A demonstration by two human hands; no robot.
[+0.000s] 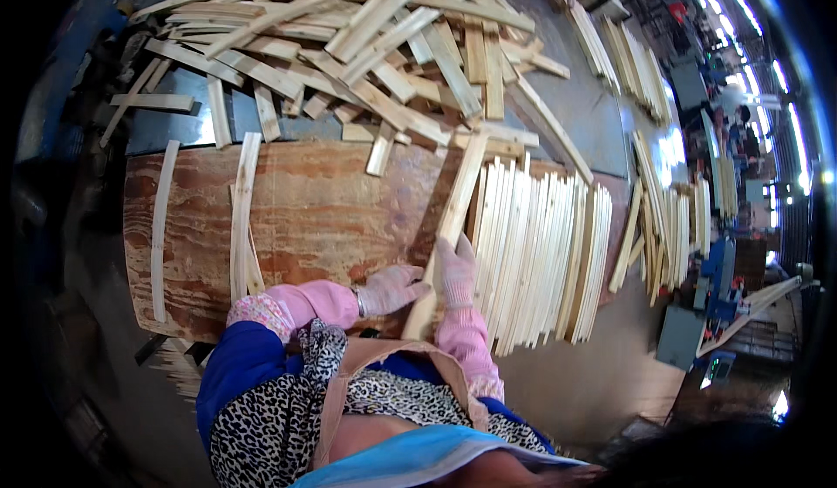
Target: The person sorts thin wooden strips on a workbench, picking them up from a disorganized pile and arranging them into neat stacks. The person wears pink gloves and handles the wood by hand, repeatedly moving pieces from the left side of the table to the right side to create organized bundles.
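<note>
A long pale wooden slat (459, 193) lies at a slant before me, its near end close to my body. My right hand (456, 272), in a light knitted glove, grips the slat's right edge around its middle. Beside its left edge, my left hand (391, 290) is gloved too, fingers stretched toward the slat; whether the tips touch it I cannot tell. Just right of the slat, a row of slats (527, 253) stands packed side by side on the plywood board (323, 200).
A loose heap of slats (349, 44) covers the metal table (567, 87) beyond the board. Two separate slats, a left one (163, 227) and another (243, 209), lie on the board's left part. More stacked slats (671, 227) and machines (689, 335) are at the right.
</note>
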